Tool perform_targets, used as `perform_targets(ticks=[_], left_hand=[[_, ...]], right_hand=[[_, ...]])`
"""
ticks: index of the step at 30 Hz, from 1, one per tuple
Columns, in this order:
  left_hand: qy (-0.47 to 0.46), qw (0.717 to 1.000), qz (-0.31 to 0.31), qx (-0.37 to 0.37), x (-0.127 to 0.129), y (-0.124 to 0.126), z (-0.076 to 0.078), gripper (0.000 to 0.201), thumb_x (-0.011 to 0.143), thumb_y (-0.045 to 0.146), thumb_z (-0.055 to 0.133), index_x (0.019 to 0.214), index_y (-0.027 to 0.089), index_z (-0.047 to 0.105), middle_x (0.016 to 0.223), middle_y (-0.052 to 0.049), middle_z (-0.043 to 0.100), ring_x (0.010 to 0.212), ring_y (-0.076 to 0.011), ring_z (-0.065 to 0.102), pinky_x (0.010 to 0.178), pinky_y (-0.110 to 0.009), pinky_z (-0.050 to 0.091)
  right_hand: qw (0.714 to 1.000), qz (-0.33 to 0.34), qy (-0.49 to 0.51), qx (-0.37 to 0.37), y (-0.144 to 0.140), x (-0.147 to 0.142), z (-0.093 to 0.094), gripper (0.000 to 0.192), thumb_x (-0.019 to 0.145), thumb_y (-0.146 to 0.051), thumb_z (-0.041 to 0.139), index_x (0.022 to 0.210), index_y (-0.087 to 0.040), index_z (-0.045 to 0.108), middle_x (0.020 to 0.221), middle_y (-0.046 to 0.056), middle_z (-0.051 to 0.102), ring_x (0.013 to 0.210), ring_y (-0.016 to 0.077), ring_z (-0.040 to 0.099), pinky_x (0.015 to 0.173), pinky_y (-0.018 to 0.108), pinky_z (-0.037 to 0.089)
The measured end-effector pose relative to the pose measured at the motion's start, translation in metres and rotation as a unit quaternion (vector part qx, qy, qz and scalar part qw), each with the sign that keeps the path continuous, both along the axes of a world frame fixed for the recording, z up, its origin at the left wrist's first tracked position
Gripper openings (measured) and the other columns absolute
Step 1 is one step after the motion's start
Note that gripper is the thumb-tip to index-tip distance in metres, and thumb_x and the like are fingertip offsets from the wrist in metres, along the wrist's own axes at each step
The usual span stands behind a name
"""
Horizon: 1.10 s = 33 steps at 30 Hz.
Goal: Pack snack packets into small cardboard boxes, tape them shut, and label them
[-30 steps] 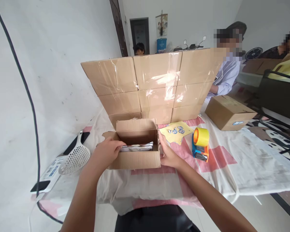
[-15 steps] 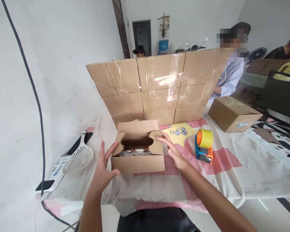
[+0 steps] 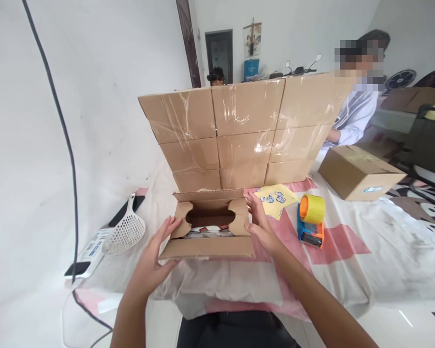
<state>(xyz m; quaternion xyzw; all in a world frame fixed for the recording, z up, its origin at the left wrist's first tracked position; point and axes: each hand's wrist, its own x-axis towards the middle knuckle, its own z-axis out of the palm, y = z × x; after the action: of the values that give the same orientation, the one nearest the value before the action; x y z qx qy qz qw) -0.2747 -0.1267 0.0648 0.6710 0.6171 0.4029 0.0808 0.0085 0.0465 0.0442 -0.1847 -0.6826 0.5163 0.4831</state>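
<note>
Cardboard dominated the scene: a stacked wall of taped cartons (image 3: 239,130) stood at the far side of the cloth-covered table (image 3: 348,270), with a small open box (image 3: 210,232) near the front edge, between the person's two hands. A second closed carton (image 3: 360,171) sat far right, beside a seated co-worker (image 3: 351,116).

Half a second earlier both hands had hovered just off the box with its two side flaps only partly raised; by this frame the flaps were folded inward over the opening and the hands had closed in against the box's sides. White packets (image 3: 208,233) showed through the gap between the flaps.

The left hand (image 3: 155,258) was laid against the left side, fingers extended and spread, fingertips at the left flap, gripping nothing. The right hand (image 3: 263,227) pressed flat against the right side, fingers straight and together along the right flap, also not clenched.

A tape dispenser (image 3: 311,220) with a yellow roll lay to the right, a yellow sticker sheet (image 3: 277,200) just beyond it. A white slotted scoop (image 3: 125,232) rested at the left.
</note>
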Motion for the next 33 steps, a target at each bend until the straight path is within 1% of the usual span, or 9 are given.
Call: perform_targets(ticks=[2,4,6,8,12,16,21,29,33], left_hand=[[-0.056,0.997,0.050,0.036,0.002,0.005,0.002,0.069,0.097,0.045,0.058,0.158,0.027,0.030,0.130,-0.012,0.071,0.138,-0.0312,0.054,0.115,-0.055,0.041],[-0.094,0.984,0.137,0.065,0.006,0.015,0.006,0.065,0.093,0.047,0.063,0.150,0.025,0.042,0.111,-0.009,0.075,0.120,-0.0302,0.066,0.106,-0.051,0.049],[-0.094,0.969,0.214,0.084,0.011,0.028,0.011,0.068,0.085,0.050,0.072,0.143,0.023,0.048,0.110,-0.010,0.072,0.107,-0.0293,0.069,0.091,-0.046,0.056],[-0.045,0.963,0.244,0.106,0.019,0.039,0.016,0.061,0.084,0.049,0.073,0.136,0.021,0.055,0.122,-0.014,0.066,0.111,-0.0303,0.066,0.086,-0.044,0.057],[0.128,0.963,0.187,0.147,0.047,0.049,0.022,0.021,0.098,0.034,0.057,0.112,0.024,0.070,0.120,-0.009,0.072,0.116,-0.0275,0.064,0.102,-0.047,0.047],[0.217,0.964,0.077,0.134,0.077,0.051,0.014,0.032,0.097,0.037,0.062,0.125,0.024,0.068,0.130,-0.007,0.072,0.122,-0.0280,0.065,0.106,-0.046,0.042],[0.245,0.959,0.085,0.110,0.086,0.055,0.002,0.046,0.094,0.042,0.064,0.135,0.021,0.062,0.146,-0.009,0.061,0.136,-0.0313,0.056,0.114,-0.050,0.036],[0.235,0.964,0.093,0.077,0.087,0.059,0.008,0.034,0.092,0.041,0.067,0.121,0.024,0.069,0.143,-0.005,0.064,0.134,-0.0306,0.058,0.113,-0.050,0.038],[0.245,0.963,0.084,0.079,0.086,0.058,0.007,0.037,0.094,0.041,0.065,0.126,0.023,0.066,0.144,-0.006,0.063,0.135,-0.0306,0.057,0.113,-0.049,0.037]], right_hand=[[1.000,-0.003,-0.013,0.019,0.001,0.002,0.000,0.086,0.077,-0.019,0.053,0.155,-0.043,0.029,0.161,-0.001,0.033,0.151,0.0251,0.028,0.123,0.049,0.024],[0.998,-0.002,-0.036,0.053,0.002,0.005,0.001,0.075,0.079,-0.022,0.053,0.150,-0.041,0.040,0.155,0.001,0.037,0.149,0.0275,0.029,0.122,0.050,0.026],[0.994,0.003,-0.063,0.088,0.004,0.008,0.001,0.052,0.086,-0.028,0.052,0.137,-0.037,0.055,0.152,0.003,0.038,0.149,0.0298,0.029,0.122,0.051,0.026],[0.991,0.004,-0.075,0.106,0.005,0.010,0.002,0.032,0.095,-0.038,0.049,0.123,-0.034,0.064,0.153,0.004,0.037,0.150,0.0308,0.027,0.123,0.051,0.025],[0.991,-0.006,-0.081,0.102,0.005,0.012,0.002,0.040,0.103,-0.055,0.038,0.119,-0.033,0.067,0.157,0.004,0.034,0.151,0.0307,0.026,0.123,0.052,0.024],[0.990,-0.021,-0.093,0.101,0.004,0.012,0.003,0.036,0.104,-0.053,0.041,0.121,-0.033,0.066,0.159,0.004,0.033,0.151,0.0285,0.027,0.124,0.050,0.023],[0.985,-0.032,-0.119,0.121,0.005,0.013,0.005,0.031,0.103,-0.048,0.049,0.125,-0.033,0.064,0.162,0.005,0.030,0.151,0.0287,0.028,0.124,0.051,0.023],[0.985,-0.045,-0.135,0.097,0.009,0.014,0.006,0.028,0.102,-0.045,0.050,0.122,-0.030,0.064,0.165,0.006,0.028,0.150,0.0283,0.032,0.124,0.050,0.025],[0.986,-0.032,-0.146,0.074,0.009,0.019,0.006,0.032,0.102,-0.047,0.052,0.128,-0.031,0.063,0.165,0.007,0.029,0.154,0.0290,0.027,0.125,0.050,0.025]])
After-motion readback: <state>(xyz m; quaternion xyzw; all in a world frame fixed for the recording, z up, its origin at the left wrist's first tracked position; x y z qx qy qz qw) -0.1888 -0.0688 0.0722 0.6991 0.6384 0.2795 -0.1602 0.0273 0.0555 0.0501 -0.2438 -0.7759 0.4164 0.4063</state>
